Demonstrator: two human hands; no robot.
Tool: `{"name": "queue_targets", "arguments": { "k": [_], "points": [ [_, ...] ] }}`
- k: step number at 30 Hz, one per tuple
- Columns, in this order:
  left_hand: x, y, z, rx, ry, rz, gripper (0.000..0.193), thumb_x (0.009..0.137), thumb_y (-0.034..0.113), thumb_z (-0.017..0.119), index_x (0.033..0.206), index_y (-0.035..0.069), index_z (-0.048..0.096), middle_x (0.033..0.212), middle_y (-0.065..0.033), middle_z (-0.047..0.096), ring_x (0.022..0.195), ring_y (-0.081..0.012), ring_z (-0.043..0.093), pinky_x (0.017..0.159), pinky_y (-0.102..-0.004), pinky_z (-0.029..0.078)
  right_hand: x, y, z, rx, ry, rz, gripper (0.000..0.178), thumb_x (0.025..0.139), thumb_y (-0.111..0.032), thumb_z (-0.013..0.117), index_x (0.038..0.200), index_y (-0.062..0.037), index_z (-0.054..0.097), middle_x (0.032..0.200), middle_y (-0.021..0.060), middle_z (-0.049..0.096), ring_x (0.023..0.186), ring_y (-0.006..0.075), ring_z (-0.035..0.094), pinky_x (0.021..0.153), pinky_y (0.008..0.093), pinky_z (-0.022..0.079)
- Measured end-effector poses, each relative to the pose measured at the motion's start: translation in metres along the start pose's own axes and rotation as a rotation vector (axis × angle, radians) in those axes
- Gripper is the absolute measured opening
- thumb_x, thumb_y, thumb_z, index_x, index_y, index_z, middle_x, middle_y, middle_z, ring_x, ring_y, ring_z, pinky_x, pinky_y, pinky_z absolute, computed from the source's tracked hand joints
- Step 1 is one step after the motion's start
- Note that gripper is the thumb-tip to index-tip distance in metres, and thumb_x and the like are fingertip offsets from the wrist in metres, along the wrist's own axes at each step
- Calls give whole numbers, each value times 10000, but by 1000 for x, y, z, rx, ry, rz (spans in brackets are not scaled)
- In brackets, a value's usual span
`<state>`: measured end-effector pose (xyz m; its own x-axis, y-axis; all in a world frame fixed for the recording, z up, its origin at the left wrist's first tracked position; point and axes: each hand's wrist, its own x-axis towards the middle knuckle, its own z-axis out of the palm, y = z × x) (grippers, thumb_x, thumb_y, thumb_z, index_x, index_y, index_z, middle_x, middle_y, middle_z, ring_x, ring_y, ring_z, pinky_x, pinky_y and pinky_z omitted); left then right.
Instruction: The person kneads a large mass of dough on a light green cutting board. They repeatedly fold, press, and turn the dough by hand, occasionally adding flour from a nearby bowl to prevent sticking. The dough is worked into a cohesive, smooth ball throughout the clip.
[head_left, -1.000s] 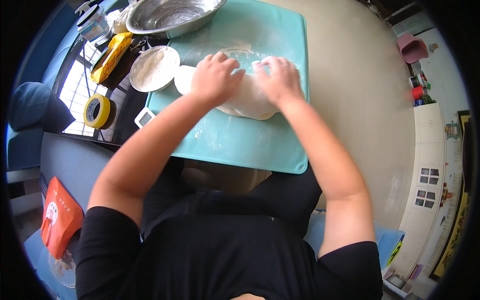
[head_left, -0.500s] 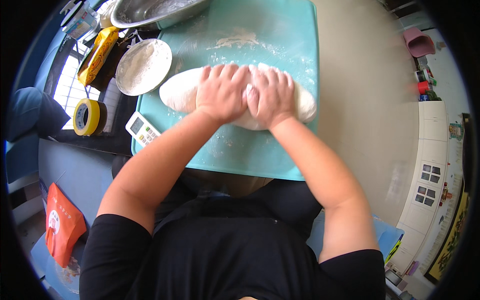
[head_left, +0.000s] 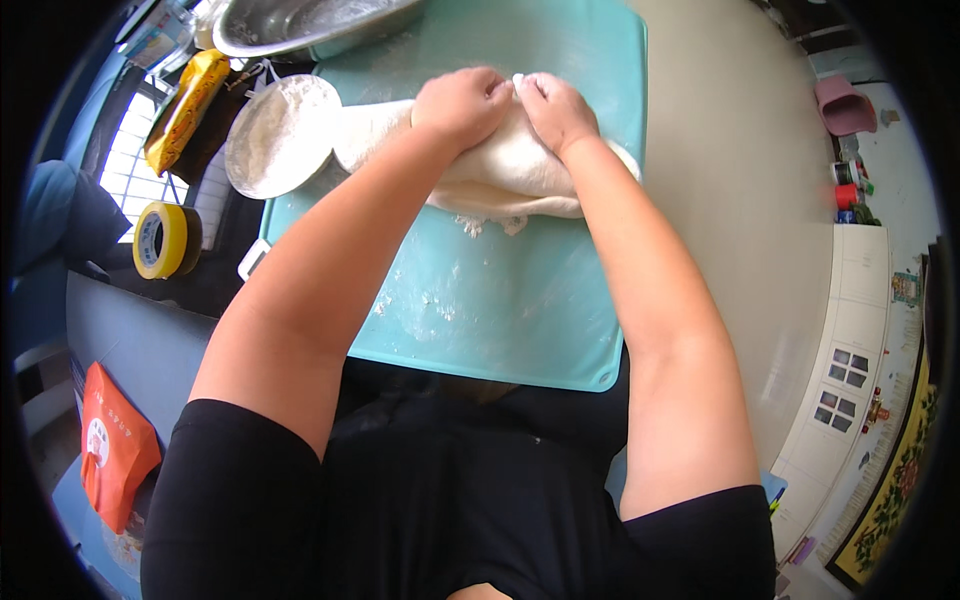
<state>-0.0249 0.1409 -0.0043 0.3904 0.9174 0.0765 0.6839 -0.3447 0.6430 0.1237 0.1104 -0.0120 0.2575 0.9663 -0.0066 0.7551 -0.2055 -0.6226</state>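
Note:
A long lump of white dough (head_left: 510, 165) lies across the green board (head_left: 490, 310), with a fold along its near side. Over its far edge curls my left hand (head_left: 463, 108), closed on the dough, its fingertips out of sight. My right hand (head_left: 560, 112) is closed on the same edge to the right, thumb close to the left hand. Left of the dough, a white dish (head_left: 283, 135) with flour on it touches or overlaps the dough's end; I cannot tell which.
At the far left stands a metal basin (head_left: 340, 40). Beside the board are a yellow packet (head_left: 190, 110), a roll of yellow tape (head_left: 160, 240) and a white remote (head_left: 254, 260), partly hidden by my left arm. An orange bag (head_left: 118, 445) rests at the lower left.
Both hands have moved away from me, from pressing flat on top of the dough to curling over its far edge. The dough has shifted farther away and now shows a fold.

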Motion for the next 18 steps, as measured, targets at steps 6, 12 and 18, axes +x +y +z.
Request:
{"name": "queue_targets", "arguments": {
  "k": [6,12,18],
  "points": [
    [-97,-18,-26,-217,268,397,249,833,226,628,1022,64,630,1042,-136,591,946,-317,584,820,-381,476,-62,31,-36,-442,-34,-416,783,723,-567,678,1348,-154,449,1398,147,407,1287,300,397,1017,433,369],
    [-177,-30,28,-1067,-39,-449,384,918,142,563,1242,-19,434,1109,-110,557,982,-186,575,855,-298,478,-121,16,-40,-625,-124,28,858,639,-351,765,1392,-181,388,1274,147,461,1149,353,492,928,431,460],
    [-167,-8,8,-1316,-15,-704,455,893,148,586,1260,-8,367,1166,-143,510,978,-224,577,793,-320,513,-142,-11,-26,341,-141,171,420,686,-146,628,1085,-25,577,882,171,652,848,319,638,748,409,518]
  ]
}}
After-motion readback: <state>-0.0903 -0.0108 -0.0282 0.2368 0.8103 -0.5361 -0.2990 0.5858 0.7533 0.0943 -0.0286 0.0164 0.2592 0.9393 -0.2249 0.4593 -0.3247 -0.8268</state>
